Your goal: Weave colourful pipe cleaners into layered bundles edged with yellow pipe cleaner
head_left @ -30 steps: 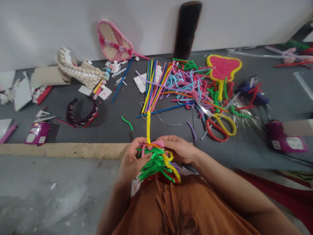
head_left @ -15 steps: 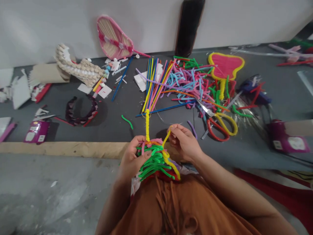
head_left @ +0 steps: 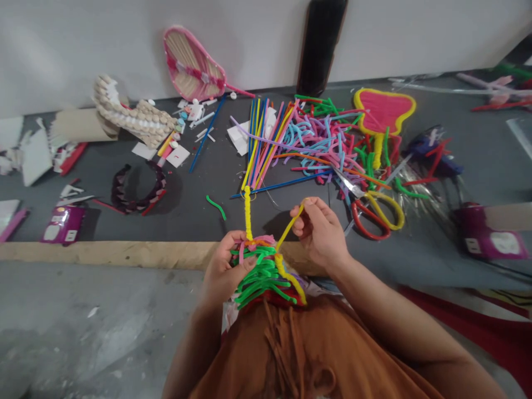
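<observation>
My left hand (head_left: 228, 266) is closed around the left side of a pipe-cleaner craft (head_left: 262, 277), its thumb lying over the green strands. The craft rests close to my lap, with a yellow twisted stem (head_left: 248, 213) pointing toward the table and a yellow wrapped edge on the right. Pink and orange strands cross its top. My right hand (head_left: 322, 230) pinches the free end of a yellow pipe cleaner (head_left: 288, 228), pulled taut up and right from that yellow edge. The craft's lower end is partly hidden by my clothing.
Scissors (head_left: 376, 216) with red and yellow handles lie right of my right hand. Behind are a pile of cut pipe cleaners (head_left: 320, 138), a bundle of long ones (head_left: 266, 144) and a pink-and-yellow fan (head_left: 384, 111). A phone (head_left: 322, 47) leans on the wall.
My right hand has moved up and to the right, drawing the yellow pipe cleaner straighter. My left hand and the craft stay almost in place.
</observation>
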`<action>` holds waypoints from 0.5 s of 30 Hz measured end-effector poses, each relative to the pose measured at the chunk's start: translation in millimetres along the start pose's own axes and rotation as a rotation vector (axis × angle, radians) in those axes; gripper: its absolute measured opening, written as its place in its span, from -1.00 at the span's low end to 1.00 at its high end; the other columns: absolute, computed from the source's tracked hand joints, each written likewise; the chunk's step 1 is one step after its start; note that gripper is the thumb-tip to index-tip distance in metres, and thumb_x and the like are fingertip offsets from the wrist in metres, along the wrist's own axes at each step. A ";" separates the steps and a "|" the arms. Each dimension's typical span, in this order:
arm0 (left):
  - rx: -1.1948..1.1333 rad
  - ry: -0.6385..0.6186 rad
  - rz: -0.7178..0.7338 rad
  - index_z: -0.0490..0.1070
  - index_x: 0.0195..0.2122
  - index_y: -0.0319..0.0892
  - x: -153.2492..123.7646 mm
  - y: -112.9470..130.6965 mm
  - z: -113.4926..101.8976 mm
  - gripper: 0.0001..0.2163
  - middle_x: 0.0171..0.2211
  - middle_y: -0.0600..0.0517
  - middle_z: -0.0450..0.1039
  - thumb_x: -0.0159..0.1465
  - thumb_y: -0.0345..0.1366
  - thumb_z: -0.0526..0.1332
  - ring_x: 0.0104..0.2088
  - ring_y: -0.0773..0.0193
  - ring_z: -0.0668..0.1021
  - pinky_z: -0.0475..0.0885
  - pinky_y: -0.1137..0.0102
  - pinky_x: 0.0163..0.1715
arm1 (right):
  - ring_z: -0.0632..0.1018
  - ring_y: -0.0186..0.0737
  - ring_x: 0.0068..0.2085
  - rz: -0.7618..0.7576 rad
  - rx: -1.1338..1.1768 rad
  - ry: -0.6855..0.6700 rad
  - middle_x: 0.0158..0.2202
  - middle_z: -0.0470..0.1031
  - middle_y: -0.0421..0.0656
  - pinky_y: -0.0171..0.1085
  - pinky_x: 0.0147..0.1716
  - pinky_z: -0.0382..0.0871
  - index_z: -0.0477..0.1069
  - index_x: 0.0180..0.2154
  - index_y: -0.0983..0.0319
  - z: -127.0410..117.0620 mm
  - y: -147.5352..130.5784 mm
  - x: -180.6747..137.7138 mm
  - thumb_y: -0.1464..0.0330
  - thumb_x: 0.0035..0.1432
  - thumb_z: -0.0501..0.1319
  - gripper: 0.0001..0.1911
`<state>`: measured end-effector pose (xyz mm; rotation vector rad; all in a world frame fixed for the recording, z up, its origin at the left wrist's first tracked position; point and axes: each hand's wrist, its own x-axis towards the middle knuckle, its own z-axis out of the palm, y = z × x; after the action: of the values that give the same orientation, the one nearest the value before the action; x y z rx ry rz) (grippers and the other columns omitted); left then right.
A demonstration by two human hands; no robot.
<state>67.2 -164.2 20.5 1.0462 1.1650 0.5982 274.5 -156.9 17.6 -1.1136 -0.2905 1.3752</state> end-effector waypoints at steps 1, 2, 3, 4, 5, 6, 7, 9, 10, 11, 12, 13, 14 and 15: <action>-0.019 0.003 -0.005 0.31 -0.12 -0.08 -0.1 0.0 -0.2 -0.67 -0.29 0.05 0.48 0.14 -0.24 0.36 -0.35 0.30 0.52 0.44 0.47 -0.38 | 0.36 -0.48 -0.60 0.017 -0.009 -0.028 -0.48 0.47 -0.30 -0.45 -0.63 0.26 0.25 -0.40 0.18 -2.0 1.0 -0.3 0.15 0.03 0.30 -0.70; -0.038 0.004 -0.013 0.31 -0.11 -0.08 -0.3 0.1 -0.2 -0.67 -0.29 0.05 0.48 0.14 -0.24 0.36 -0.36 0.30 0.52 0.44 0.46 -0.38 | 0.37 -0.47 -0.59 0.039 -0.019 -0.055 -0.47 0.47 -0.29 -0.45 -0.62 0.27 0.26 -0.39 0.18 -4.6 2.3 -0.7 0.14 0.02 0.32 -0.68; -0.053 0.004 -0.024 0.30 -0.11 -0.08 -0.5 0.4 -0.1 -0.66 -0.29 0.05 0.49 0.14 -0.24 0.36 -0.36 0.30 0.53 0.45 0.46 -0.38 | 0.38 -0.47 -0.58 0.061 -0.027 -0.070 -0.47 0.48 -0.29 -0.45 -0.61 0.28 0.27 -0.39 0.19 -7.6 3.8 -1.1 0.14 0.00 0.33 -0.67; -0.065 0.002 -0.037 0.29 -0.10 -0.08 -0.5 0.6 0.2 -0.66 -0.28 0.04 0.50 0.14 -0.25 0.35 -0.35 0.29 0.53 0.45 0.45 -0.37 | 0.38 -0.47 -0.57 0.075 -0.029 -0.069 -0.46 0.48 -0.29 -0.46 -0.61 0.28 0.27 -0.38 0.19 -10.5 5.3 -1.4 0.14 -0.01 0.35 -0.66; -0.067 0.003 -0.046 0.28 -0.10 -0.08 -0.5 0.9 0.6 -0.66 -0.26 0.03 0.50 0.15 -0.24 0.35 -0.34 0.28 0.54 0.46 0.44 -0.36 | 0.37 -0.48 -0.58 0.078 -0.023 -0.050 -0.46 0.47 -0.30 -0.46 -0.62 0.27 0.28 -0.38 0.19 -13.1 6.5 -1.5 0.15 -0.02 0.35 -0.66; -0.061 0.003 -0.053 0.28 -0.09 -0.09 -0.4 1.1 1.1 -0.66 -0.25 0.02 0.50 0.15 -0.24 0.35 -0.33 0.27 0.54 0.46 0.43 -0.35 | 0.36 -0.49 -0.59 0.074 -0.015 -0.022 -0.47 0.47 -0.31 -0.46 -0.62 0.27 0.27 -0.39 0.19 -15.1 7.4 -1.5 0.15 -0.02 0.35 -0.66; -0.046 0.001 -0.054 0.28 -0.09 -0.09 -0.2 1.2 1.5 -0.66 -0.25 0.01 0.51 0.15 -0.24 0.34 -0.32 0.26 0.55 0.46 0.43 -0.35 | 0.36 -0.49 -0.59 0.073 -0.008 0.000 -0.48 0.46 -0.31 -0.46 -0.63 0.26 0.27 -0.39 0.18 -16.2 7.8 -1.3 0.15 -0.02 0.35 -0.67; -0.005 -0.001 -0.029 0.30 -0.10 -0.09 0.6 1.0 2.0 -0.67 -0.27 0.02 0.51 0.15 -0.24 0.35 -0.33 0.28 0.54 0.45 0.46 -0.36 | 0.37 -0.47 -0.59 0.079 0.003 0.014 -0.48 0.46 -0.31 -0.45 -0.64 0.28 0.25 -0.39 0.17 -15.9 7.2 -0.3 0.15 -0.02 0.34 -0.67; 0.018 -0.004 -0.011 0.31 -0.10 -0.10 1.0 0.8 2.0 -0.67 -0.29 0.03 0.50 0.15 -0.23 0.35 -0.34 0.29 0.54 0.44 0.47 -0.38 | 0.38 -0.47 -0.59 0.080 0.007 0.010 -0.48 0.47 -0.31 -0.45 -0.63 0.29 0.24 -0.39 0.17 -14.6 6.4 0.5 0.16 -0.01 0.34 -0.67; 0.040 -0.006 0.007 0.32 -0.11 -0.10 1.5 0.6 1.7 -0.67 -0.30 0.04 0.50 0.14 -0.23 0.35 -0.35 0.30 0.53 0.44 0.48 -0.38 | 0.39 -0.46 -0.58 0.072 0.010 0.006 -0.48 0.47 -0.31 -0.45 -0.63 0.30 0.24 -0.39 0.17 -12.8 5.4 1.5 0.16 -0.01 0.33 -0.67; 0.057 -0.004 0.022 0.33 -0.11 -0.10 1.8 0.5 1.4 -0.67 -0.31 0.05 0.49 0.14 -0.22 0.35 -0.36 0.31 0.53 0.43 0.49 -0.38 | 0.40 -0.47 -0.58 0.056 0.013 0.002 -0.48 0.47 -0.31 -0.45 -0.62 0.31 0.23 -0.38 0.17 -10.7 4.2 2.5 0.16 0.01 0.33 -0.68; 0.070 -0.002 0.033 0.34 -0.10 -0.10 2.0 0.5 1.0 -0.67 -0.31 0.05 0.49 0.14 -0.21 0.35 -0.36 0.31 0.53 0.43 0.49 -0.38 | 0.40 -0.48 -0.58 0.032 0.016 0.003 -0.48 0.47 -0.32 -0.46 -0.62 0.32 0.22 -0.38 0.17 -8.4 3.1 3.7 0.17 0.02 0.32 -0.68; 0.079 0.000 0.036 0.34 -0.10 -0.09 2.1 0.6 0.6 -0.67 -0.31 0.06 0.48 0.13 -0.21 0.35 -0.35 0.31 0.53 0.43 0.49 -0.37 | 0.40 -0.48 -0.58 0.005 0.019 0.005 -0.47 0.46 -0.32 -0.46 -0.61 0.33 0.22 -0.38 0.17 -6.1 2.1 4.7 0.17 0.04 0.30 -0.69; 0.085 0.001 0.036 0.34 -0.10 -0.09 2.0 0.8 0.2 -0.66 -0.30 0.06 0.48 0.13 -0.21 0.36 -0.34 0.31 0.53 0.43 0.49 -0.37 | 0.40 -0.49 -0.58 -0.018 0.023 0.006 -0.47 0.46 -0.32 -0.47 -0.61 0.33 0.21 -0.38 0.16 -3.9 1.3 5.7 0.17 0.06 0.29 -0.70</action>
<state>68.2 -162.3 20.4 1.1411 1.1830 0.5822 278.1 -153.9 12.2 -1.0941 -0.2787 1.3560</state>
